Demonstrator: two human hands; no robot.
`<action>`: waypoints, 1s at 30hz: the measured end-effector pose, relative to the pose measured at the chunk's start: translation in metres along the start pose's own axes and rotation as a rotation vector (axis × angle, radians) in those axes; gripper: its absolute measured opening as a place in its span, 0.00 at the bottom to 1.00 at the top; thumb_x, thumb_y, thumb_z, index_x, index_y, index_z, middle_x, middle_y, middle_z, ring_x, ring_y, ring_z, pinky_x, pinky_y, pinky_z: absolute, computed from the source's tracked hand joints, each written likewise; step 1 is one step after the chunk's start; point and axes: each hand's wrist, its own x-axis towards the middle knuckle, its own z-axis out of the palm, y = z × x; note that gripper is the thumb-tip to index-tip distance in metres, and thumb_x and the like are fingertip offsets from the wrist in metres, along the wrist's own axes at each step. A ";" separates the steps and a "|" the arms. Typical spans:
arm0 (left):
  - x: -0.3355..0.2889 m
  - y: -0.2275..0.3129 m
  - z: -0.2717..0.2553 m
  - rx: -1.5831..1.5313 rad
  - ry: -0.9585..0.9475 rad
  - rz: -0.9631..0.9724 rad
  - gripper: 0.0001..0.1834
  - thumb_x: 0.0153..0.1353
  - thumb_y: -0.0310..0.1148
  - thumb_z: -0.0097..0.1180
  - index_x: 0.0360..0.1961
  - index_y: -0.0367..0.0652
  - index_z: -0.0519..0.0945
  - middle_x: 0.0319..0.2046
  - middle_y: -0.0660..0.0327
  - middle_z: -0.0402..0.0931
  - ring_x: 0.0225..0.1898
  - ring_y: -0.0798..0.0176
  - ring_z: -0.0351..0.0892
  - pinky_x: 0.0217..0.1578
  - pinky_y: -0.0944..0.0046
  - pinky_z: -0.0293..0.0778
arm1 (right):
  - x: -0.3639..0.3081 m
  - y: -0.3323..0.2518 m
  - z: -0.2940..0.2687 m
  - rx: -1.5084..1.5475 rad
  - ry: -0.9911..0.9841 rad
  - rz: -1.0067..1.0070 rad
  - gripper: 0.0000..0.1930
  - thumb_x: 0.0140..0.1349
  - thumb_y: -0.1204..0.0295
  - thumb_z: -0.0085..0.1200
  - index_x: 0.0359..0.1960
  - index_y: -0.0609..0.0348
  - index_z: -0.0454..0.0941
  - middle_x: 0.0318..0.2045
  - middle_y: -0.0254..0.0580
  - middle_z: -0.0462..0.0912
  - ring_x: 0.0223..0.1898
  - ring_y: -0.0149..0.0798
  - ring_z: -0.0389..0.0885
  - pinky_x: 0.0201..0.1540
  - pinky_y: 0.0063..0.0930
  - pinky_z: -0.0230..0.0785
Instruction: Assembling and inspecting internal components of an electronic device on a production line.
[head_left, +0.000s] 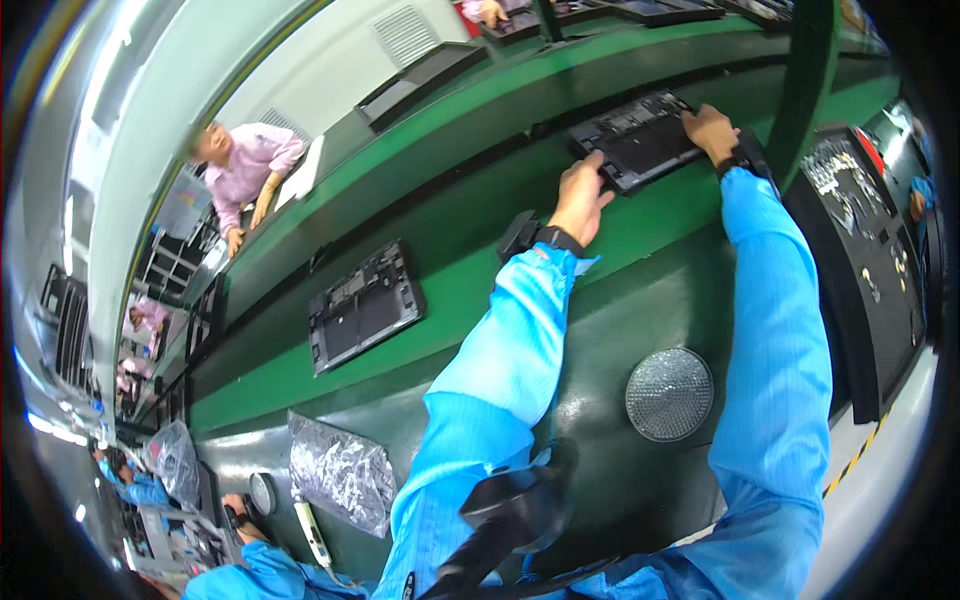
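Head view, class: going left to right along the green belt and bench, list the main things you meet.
Crinkled silvery bag → open dark device chassis lying alone on the belt → left hand → dark chassis held by both hands → right hand → black parts tray.

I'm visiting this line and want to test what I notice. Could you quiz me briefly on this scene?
1. True or false: both hands, left hand and right hand, touch the same dark open device chassis.
2. Which lies on the green belt to the person's left: A) a second chassis, B) a red bucket, C) a book?
3. What round thing sits on the near dark bench between the sleeves?

Key: 1 true; 2 A; 3 a silver mesh disc.
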 end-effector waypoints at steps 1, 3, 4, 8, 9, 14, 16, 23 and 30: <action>0.007 -0.001 0.000 0.049 0.093 -0.031 0.30 0.78 0.46 0.56 0.74 0.41 0.71 0.73 0.51 0.71 0.77 0.48 0.64 0.75 0.39 0.60 | -0.007 0.005 -0.003 -0.033 -0.006 -0.018 0.37 0.66 0.40 0.59 0.56 0.66 0.86 0.58 0.71 0.86 0.63 0.68 0.84 0.67 0.57 0.74; 0.007 0.001 0.006 0.076 0.217 -0.046 0.20 0.75 0.42 0.58 0.61 0.43 0.83 0.59 0.59 0.84 0.62 0.53 0.79 0.62 0.42 0.73 | -0.002 0.037 0.003 -0.005 -0.005 -0.043 0.37 0.67 0.41 0.59 0.59 0.68 0.85 0.59 0.74 0.85 0.64 0.72 0.82 0.67 0.55 0.75; 0.007 -0.002 0.023 -0.013 0.348 -0.056 0.16 0.70 0.37 0.62 0.56 0.43 0.85 0.54 0.58 0.86 0.57 0.54 0.81 0.57 0.43 0.74 | 0.007 0.062 0.005 0.045 0.008 -0.029 0.38 0.68 0.42 0.58 0.60 0.71 0.84 0.59 0.74 0.84 0.64 0.73 0.81 0.68 0.53 0.74; 0.004 0.005 -0.097 0.206 0.588 0.117 0.09 0.61 0.20 0.63 0.43 0.31 0.83 0.38 0.53 0.83 0.34 0.54 0.84 0.30 0.55 0.78 | -0.035 -0.028 0.008 0.231 -0.168 -0.205 0.41 0.67 0.44 0.60 0.49 0.86 0.83 0.52 0.83 0.85 0.58 0.70 0.87 0.63 0.51 0.76; -0.020 0.002 -0.080 0.140 0.517 0.054 0.08 0.61 0.19 0.63 0.42 0.30 0.83 0.38 0.52 0.83 0.34 0.54 0.85 0.30 0.52 0.78 | -0.050 -0.002 0.014 0.252 -0.197 -0.179 0.40 0.67 0.45 0.60 0.47 0.86 0.84 0.51 0.81 0.86 0.56 0.67 0.88 0.61 0.51 0.76; -0.167 0.045 -0.149 0.183 0.199 0.120 0.03 0.68 0.24 0.63 0.40 0.41 0.87 0.34 0.63 0.86 0.39 0.64 0.86 0.34 0.57 0.77 | -0.178 -0.064 -0.051 0.433 -0.503 -0.211 0.31 0.70 0.48 0.58 0.40 0.76 0.83 0.34 0.56 0.89 0.37 0.53 0.90 0.40 0.43 0.79; -0.244 0.072 -0.174 0.308 0.083 0.132 0.04 0.70 0.30 0.65 0.39 0.41 0.87 0.35 0.64 0.85 0.38 0.65 0.84 0.38 0.55 0.79 | -0.228 -0.086 -0.073 0.500 -0.638 -0.221 0.32 0.72 0.45 0.56 0.41 0.73 0.82 0.33 0.51 0.88 0.36 0.48 0.90 0.37 0.39 0.79; -0.425 0.083 -0.174 0.516 0.438 -0.150 0.18 0.72 0.31 0.67 0.58 0.32 0.85 0.47 0.57 0.89 0.47 0.62 0.88 0.51 0.58 0.82 | -0.355 -0.090 -0.100 0.752 -1.075 -0.239 0.35 0.76 0.42 0.50 0.45 0.72 0.82 0.37 0.58 0.89 0.33 0.51 0.91 0.37 0.40 0.86; -0.525 0.022 -0.166 0.528 0.449 -0.189 0.35 0.68 0.34 0.74 0.68 0.21 0.77 0.50 0.49 0.88 0.48 0.61 0.88 0.47 0.62 0.82 | -0.417 -0.037 -0.120 0.779 -1.343 0.206 0.36 0.79 0.35 0.46 0.41 0.65 0.78 0.28 0.52 0.86 0.24 0.53 0.89 0.29 0.49 0.87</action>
